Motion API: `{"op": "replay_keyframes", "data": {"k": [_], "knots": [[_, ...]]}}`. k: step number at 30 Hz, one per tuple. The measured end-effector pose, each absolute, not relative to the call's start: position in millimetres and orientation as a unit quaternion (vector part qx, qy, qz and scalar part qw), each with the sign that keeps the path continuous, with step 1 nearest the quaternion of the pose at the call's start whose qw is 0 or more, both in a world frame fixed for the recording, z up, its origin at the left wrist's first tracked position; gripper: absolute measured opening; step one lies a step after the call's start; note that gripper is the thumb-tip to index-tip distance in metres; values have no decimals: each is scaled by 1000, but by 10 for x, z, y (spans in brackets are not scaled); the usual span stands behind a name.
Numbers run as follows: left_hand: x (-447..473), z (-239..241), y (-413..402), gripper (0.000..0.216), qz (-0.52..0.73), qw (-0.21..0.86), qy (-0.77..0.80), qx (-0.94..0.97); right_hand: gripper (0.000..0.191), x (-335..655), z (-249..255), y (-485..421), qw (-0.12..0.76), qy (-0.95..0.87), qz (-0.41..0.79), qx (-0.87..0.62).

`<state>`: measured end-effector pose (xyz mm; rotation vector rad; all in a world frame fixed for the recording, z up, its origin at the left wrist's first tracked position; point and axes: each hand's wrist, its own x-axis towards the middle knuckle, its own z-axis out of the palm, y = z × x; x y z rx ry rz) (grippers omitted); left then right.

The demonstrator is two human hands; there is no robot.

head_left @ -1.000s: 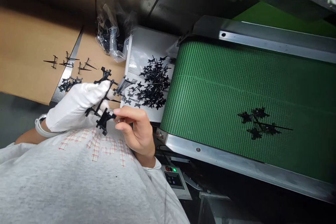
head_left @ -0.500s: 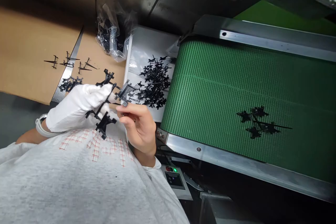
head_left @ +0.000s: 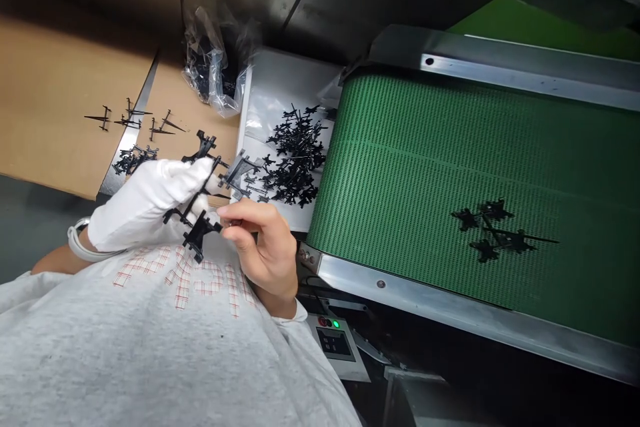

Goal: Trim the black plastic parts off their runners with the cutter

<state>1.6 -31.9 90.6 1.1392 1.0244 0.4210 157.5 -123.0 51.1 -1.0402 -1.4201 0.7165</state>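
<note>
Now lower, right grip pinching black plastic runner, gloved left grip clenching it

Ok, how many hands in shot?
2. The white-gloved left hand grips a black moulded plastic part, and the bare right hand pinches that part's lower end. No other hands show.
</note>
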Motion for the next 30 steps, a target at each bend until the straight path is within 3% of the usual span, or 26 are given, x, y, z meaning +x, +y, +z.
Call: {"op": "replay_keyframes", "data": {"k": [5,12,20,30], "knots": [[55,919,-316,57,206,716,501,440,23,1586,450,-1272,606,-576,327,-441],[54,842,-305,47,263,760,509,308,22,1510,471,-1313,563,-628,350,-407],[94,869,-314,30,297,774,484,278,20,1507,455,-1270,561,-641,344,-395],[123,903,-328,31,300,792,471,245,23,1506,453,-1256,577,-631,358,-376]]}}
